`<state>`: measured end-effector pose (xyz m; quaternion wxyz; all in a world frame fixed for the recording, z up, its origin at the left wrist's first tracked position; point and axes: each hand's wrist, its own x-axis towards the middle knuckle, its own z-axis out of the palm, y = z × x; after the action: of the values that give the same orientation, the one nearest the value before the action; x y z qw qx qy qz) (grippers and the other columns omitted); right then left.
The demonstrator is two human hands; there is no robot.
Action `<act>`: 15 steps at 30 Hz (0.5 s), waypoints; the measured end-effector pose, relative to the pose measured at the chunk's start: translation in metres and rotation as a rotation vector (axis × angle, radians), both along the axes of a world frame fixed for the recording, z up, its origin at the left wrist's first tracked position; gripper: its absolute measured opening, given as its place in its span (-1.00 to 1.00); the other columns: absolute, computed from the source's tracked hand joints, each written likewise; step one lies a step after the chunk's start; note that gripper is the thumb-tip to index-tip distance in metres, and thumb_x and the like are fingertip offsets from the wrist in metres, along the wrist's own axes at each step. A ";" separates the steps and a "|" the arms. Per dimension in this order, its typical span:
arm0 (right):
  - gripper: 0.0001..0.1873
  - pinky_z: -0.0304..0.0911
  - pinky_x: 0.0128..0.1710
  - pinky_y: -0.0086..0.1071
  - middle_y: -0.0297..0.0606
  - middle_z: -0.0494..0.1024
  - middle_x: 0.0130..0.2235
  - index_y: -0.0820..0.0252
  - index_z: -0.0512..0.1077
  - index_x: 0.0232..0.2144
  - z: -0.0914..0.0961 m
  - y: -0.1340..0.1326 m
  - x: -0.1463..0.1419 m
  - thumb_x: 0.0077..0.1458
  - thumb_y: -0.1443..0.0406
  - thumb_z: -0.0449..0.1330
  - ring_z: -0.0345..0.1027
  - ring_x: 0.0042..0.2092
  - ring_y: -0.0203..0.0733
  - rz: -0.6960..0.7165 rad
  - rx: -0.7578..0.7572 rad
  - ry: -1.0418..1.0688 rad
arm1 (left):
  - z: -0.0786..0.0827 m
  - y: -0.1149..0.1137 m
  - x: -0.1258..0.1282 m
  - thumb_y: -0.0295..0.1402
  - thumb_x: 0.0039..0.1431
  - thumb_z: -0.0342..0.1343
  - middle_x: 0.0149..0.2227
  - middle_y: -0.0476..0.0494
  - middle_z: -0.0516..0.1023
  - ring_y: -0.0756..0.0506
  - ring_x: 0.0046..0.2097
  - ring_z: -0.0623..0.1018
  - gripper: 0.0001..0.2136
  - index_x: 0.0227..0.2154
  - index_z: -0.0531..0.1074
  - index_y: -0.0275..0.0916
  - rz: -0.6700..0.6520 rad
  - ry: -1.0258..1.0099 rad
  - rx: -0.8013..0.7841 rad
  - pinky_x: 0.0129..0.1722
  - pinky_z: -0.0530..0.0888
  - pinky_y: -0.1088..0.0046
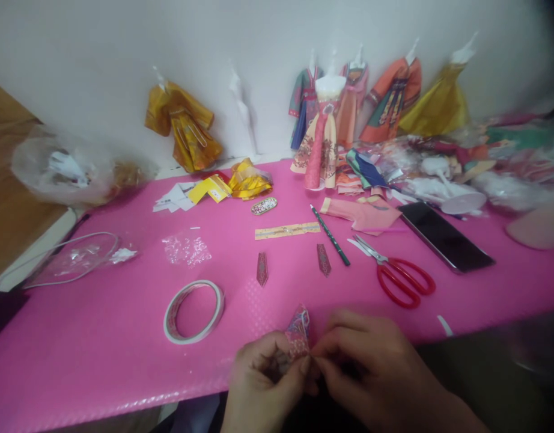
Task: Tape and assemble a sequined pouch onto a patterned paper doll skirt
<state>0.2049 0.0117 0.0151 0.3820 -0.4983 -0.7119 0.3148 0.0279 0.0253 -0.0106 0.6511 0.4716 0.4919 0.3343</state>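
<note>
fingers of the bare left hand [265, 382] curl around and grasp a small patterned cloth piece [298, 340] in pink, red and blue, at the near edge of a glossy bright pink table [124, 337], low in the middle of the head camera's view. fingers of the bare right hand [376, 361] pinch the near, right-hand edge of the same piece; whether they also hold a needle or thread is too blurred to tell. both hands touch the piece, the left covering more of it. its long axis runs roughly away from the person, with the narrow tip showing beyond the left fingers.

past that tip lie a left dark red pointed strip [262, 269] and a right dark red pointed strip [323, 260], both patterned and well apart. a round roll of white tape [170, 323] rests flat to the left; metal-bladed scissors with red looped handles [382, 260] lie to the right.

as for containers, a large clear plastic bag [39, 171] at far left holds something white. small clear plastic packets [81, 260] sit nearer, their contents unclear. at right, clear plastic packaging [497, 187] is heaped among colourful cloth; what is inside cannot be told.
</note>
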 end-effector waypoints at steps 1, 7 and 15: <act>-0.81 0.18 -0.47 -0.50 -0.32 0.53 -0.50 0.21 0.55 -0.53 0.000 0.000 0.000 0.03 0.47 0.19 0.38 -0.46 -0.35 -0.004 -0.005 0.002 | 0.000 0.000 0.000 -0.35 0.04 0.30 -0.60 -0.05 0.57 0.02 -0.52 0.51 -0.83 -0.57 0.49 -0.30 0.001 -0.005 -0.004 -0.48 0.43 0.60; -0.83 0.18 -0.48 -0.55 -0.37 0.53 -0.50 0.21 0.54 -0.55 0.000 0.000 0.001 -0.02 0.50 0.23 0.37 -0.46 -0.41 0.003 -0.071 0.067 | 0.004 0.002 0.001 -0.37 0.04 0.30 -0.58 -0.06 0.60 0.01 -0.51 0.55 -0.83 -0.57 0.48 -0.29 -0.014 -0.072 -0.058 -0.47 0.45 0.60; -0.78 0.16 -0.48 -0.58 -0.44 0.54 -0.51 0.16 0.53 -0.58 0.000 -0.002 0.000 -0.06 0.54 0.25 0.35 -0.47 -0.44 0.003 -0.163 0.102 | 0.005 0.002 0.004 -0.39 0.04 0.28 -0.63 -0.01 0.53 0.00 -0.54 0.54 -0.79 -0.63 0.44 -0.29 -0.031 -0.166 -0.126 -0.47 0.45 0.56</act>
<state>0.2051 0.0099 0.0147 0.3754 -0.5097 -0.6644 0.3973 0.0316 0.0277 -0.0060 0.7230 0.4082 0.4488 0.3305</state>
